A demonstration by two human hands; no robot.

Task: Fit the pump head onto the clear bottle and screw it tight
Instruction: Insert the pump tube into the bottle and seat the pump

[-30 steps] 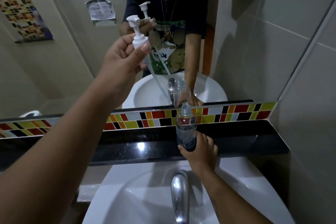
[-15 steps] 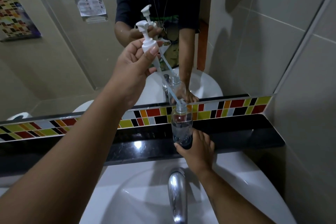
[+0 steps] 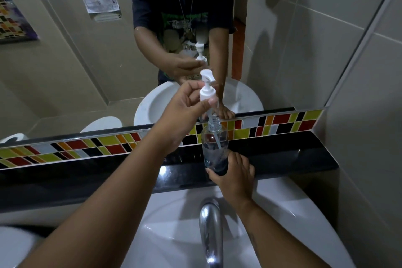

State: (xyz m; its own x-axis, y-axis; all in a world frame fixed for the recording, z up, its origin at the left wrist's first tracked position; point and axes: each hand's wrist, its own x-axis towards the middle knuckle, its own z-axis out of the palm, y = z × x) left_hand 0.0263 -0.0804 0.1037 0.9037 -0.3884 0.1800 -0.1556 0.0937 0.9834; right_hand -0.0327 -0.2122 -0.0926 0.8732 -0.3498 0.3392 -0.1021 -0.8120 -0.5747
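Note:
A clear bottle (image 3: 214,143) stands upright on the black ledge (image 3: 282,159) below the mirror. My right hand (image 3: 235,175) grips its base. My left hand (image 3: 185,113) pinches the collar of the white pump head (image 3: 207,89) between thumb and fingers, a short way above the bottle's open threaded neck. The pump's thin dip tube runs down through the neck into the bottle. The collar is apart from the neck.
A chrome tap (image 3: 211,233) rises from the white basin (image 3: 282,213) right below my arms. A mirror (image 3: 87,61) above a coloured tile strip (image 3: 272,124) reflects the person, the pump and the bottle. A tiled wall (image 3: 369,137) closes the right side.
My left hand has brought the pump head down and to the right, over the bottle. The dip tube, earlier in the air, now sits inside the neck. My right hand has stayed on the bottle.

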